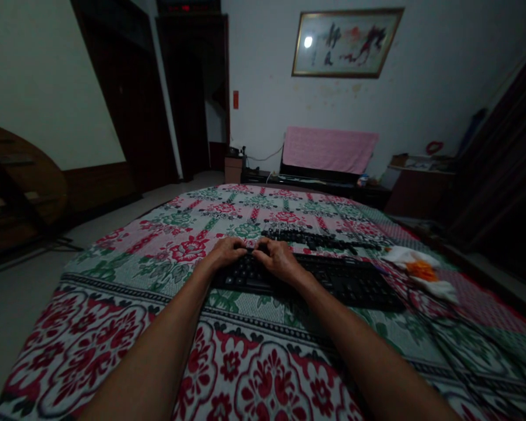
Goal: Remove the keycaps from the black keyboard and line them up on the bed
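Note:
A black keyboard [346, 285] lies across the patterned cloth, its left part under my hands. At its upper left edge, my left hand [226, 252] has its fingers curled and its thumb pointing inward. My right hand [279, 258] is close beside it, thumb and fingers drawn together over the same edge. Any small piece between the fingertips of either hand is too dark to make out. Just behind the keyboard, loose black keycaps [318, 239] are strewn in a long band.
White tissue [440, 290] with an orange patch [422, 270] lies right of the keyboard. Dark cables [442, 345] trail toward the right front. The flowered cloth [127, 263] covers the whole surface. Farther back, a pink towel [328, 150] drapes over a dark, flat object.

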Demonstrator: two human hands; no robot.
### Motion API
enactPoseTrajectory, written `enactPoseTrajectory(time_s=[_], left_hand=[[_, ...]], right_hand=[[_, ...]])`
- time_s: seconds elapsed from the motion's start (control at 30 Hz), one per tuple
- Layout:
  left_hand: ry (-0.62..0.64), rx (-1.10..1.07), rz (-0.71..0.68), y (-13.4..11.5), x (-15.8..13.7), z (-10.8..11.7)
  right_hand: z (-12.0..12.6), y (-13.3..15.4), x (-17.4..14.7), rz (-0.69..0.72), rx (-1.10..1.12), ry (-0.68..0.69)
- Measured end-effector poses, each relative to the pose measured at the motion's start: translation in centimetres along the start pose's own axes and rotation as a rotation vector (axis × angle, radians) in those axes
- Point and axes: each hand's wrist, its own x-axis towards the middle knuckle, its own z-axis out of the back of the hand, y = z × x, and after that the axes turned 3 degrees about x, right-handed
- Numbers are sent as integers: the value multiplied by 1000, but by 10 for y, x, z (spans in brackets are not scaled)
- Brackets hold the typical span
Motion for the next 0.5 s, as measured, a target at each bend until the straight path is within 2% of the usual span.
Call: enactPoseTrajectory(time_s=[0.23,0.37,0.5], left_hand=[[-35,-47,-24,2,1,-2],[-40,-71,-30,4,2,-3],[11,-128,-35,3,-1,-2]], right_hand=[[3,1,13,17,29,104],[4,-3,13,-21,97,97],[4,-5,11,-11,92,58]])
